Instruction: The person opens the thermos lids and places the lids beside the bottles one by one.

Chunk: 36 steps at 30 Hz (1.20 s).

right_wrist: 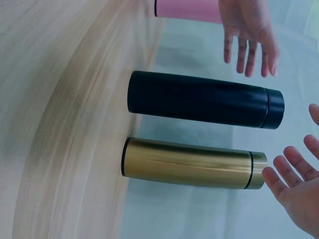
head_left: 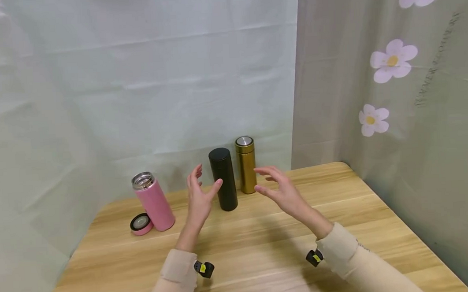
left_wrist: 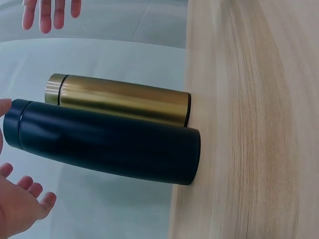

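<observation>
A black thermos bottle (head_left: 225, 186) stands upright with its lid on, and a gold thermos bottle (head_left: 247, 169) with a silver-topped lid stands just behind it to the right. My left hand (head_left: 199, 200) is raised at the black bottle's left side, fingers relaxed and apart, its thumb overlapping the bottle in the head view. On the other side, my right hand (head_left: 286, 194) is held near the gold bottle, thumb and fingers spread in a loose curve. Both hands hold nothing. In the right wrist view the gold bottle (right_wrist: 187, 163) and black bottle (right_wrist: 197, 99) are apart.
An uncapped pink thermos bottle (head_left: 156, 204) stands at the left, its steel mouth showing. Beside its base lies the pink lid (head_left: 141, 224), inner side up. The wooden table (head_left: 239, 256) meets pale cloth curtains (head_left: 175, 87) behind, and a flowered curtain (head_left: 334, 92) at the right.
</observation>
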Each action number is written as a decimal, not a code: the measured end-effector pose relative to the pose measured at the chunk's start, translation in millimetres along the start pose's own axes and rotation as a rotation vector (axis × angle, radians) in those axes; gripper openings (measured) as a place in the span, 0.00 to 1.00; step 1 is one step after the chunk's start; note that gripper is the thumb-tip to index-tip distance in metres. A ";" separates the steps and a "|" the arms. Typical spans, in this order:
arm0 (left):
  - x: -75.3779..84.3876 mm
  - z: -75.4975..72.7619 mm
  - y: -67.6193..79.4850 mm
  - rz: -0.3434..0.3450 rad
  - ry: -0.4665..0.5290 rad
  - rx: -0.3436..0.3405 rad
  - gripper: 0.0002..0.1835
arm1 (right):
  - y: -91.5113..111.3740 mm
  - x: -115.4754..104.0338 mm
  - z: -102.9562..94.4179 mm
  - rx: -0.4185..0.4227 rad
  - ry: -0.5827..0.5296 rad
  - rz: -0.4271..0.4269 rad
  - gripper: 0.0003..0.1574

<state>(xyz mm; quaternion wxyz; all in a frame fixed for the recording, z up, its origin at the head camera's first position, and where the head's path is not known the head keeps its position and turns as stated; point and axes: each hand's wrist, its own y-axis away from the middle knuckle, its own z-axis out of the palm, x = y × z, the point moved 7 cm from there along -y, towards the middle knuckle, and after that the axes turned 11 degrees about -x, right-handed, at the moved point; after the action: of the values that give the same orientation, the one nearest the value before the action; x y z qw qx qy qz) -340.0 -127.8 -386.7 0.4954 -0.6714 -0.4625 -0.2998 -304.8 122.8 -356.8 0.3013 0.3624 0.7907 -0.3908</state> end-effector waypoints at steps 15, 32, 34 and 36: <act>-20.3 7.7 -13.1 -0.077 0.114 -0.110 0.48 | -4.1 -12.5 -4.8 -0.007 0.093 -0.064 0.31; -34.0 16.4 -29.3 -0.153 0.156 -0.292 0.50 | -19.2 -38.0 2.2 -0.049 0.338 -0.193 0.31; -37.0 18.1 -30.2 -0.160 0.150 -0.302 0.50 | -20.9 -39.0 3.0 -0.046 0.357 -0.203 0.31; -40.0 20.4 -30.9 -0.169 0.148 -0.311 0.51 | -22.8 -39.0 3.6 -0.039 0.381 -0.212 0.31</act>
<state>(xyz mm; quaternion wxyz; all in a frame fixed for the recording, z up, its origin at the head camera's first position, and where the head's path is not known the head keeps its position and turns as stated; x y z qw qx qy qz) -385.2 -119.0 -415.8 0.3914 -0.6746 -0.4278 -0.4568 -300.8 96.8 -320.0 0.1106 0.3385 0.8744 -0.3295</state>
